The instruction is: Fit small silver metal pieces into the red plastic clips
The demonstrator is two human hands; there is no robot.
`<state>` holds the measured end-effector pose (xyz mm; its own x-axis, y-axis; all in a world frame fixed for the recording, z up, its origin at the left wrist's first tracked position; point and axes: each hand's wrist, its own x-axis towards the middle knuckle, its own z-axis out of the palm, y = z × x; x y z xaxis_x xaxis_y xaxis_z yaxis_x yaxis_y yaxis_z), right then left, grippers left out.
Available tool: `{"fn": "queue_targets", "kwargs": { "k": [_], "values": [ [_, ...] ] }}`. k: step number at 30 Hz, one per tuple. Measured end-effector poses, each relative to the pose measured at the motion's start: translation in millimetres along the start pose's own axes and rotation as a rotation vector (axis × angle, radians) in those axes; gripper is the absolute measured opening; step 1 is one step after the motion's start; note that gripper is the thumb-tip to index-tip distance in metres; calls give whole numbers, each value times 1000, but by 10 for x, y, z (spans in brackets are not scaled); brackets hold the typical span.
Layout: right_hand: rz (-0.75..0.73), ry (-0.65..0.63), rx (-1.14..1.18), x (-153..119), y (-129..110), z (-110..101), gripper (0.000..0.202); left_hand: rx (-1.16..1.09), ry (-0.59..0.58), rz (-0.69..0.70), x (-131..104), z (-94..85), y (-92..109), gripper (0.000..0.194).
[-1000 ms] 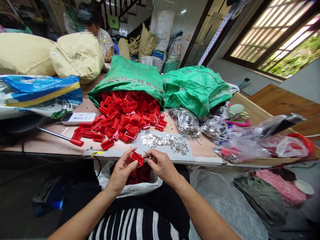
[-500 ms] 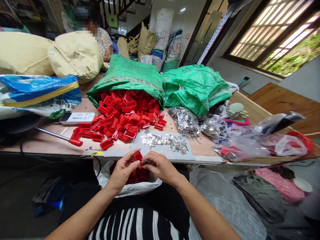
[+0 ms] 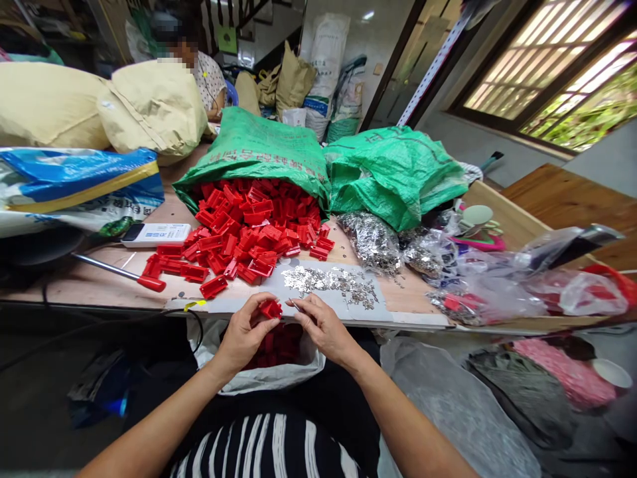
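Between thumb and fingers, my left hand [image 3: 249, 332] grips a red plastic part [image 3: 271, 309] at the table's front edge. Just right of it, my right hand [image 3: 321, 326] pinches a small thin metal piece [image 3: 294, 305], mostly hidden by the fingers. The two hands are slightly apart. Below them a white sack [image 3: 293, 380] gapes on my lap, with more red parts [image 3: 273, 348] inside. Beyond the hands, a heap of red plastic parts [image 3: 249, 232] spills from a green woven sack [image 3: 269, 146]. Small flat metal pieces [image 3: 323, 280] lie scattered on a grey sheet [image 3: 371, 309].
A screwdriver-like rod with a red handle [image 3: 152, 283] and a white device [image 3: 164, 234] lie at the left. Clear bags of metal pieces [image 3: 373, 239] stand right of the heap. Plastic bags [image 3: 517, 285] fill the table's right end. Another person [image 3: 212, 79] sits behind beige sacks [image 3: 154, 109].
My hands have drawn slightly apart, the right one shifting to the right. The red part has turned in my left fingers.
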<state>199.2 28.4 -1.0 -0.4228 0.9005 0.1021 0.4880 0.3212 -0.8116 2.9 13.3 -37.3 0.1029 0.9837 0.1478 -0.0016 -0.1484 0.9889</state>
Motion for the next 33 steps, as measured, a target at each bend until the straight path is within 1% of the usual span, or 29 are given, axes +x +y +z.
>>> {"fn": "queue_targets", "kwargs": {
  "k": [2, 4, 9, 15, 22, 25, 28, 31, 33],
  "values": [
    [14, -16, -72, 9, 16, 11, 27, 204, 22, 83, 67, -51, -29, 33],
    [34, -19, -125, 21, 27, 26, 27, 341, 27, 136, 128, -91, -50, 35],
    [20, -13, -204, 71, 40, 69, 18, 458, -35, 201, 229, -153, -91, 35],
    [-46, -32, -255, 151, 38, 110, 19, 512, -94, 184, 276, -208, -108, 35],
    [-32, -13, -263, 156, 58, 132, 17, 532, -132, 194, 308, -231, -117, 38],
    [12, -21, -291, 152, 10, 146, 16, 522, -142, 181, 317, -236, -115, 36],
    [93, -30, -362, 165, -97, 198, 15, 504, -153, 162, 323, -237, -103, 32],
    [178, -8, -448, 181, -194, 276, 16, 489, -145, 143, 329, -233, -93, 31],
    [205, 3, -466, 179, -212, 310, 16, 480, -137, 138, 330, -226, -86, 31]
  ]
}}
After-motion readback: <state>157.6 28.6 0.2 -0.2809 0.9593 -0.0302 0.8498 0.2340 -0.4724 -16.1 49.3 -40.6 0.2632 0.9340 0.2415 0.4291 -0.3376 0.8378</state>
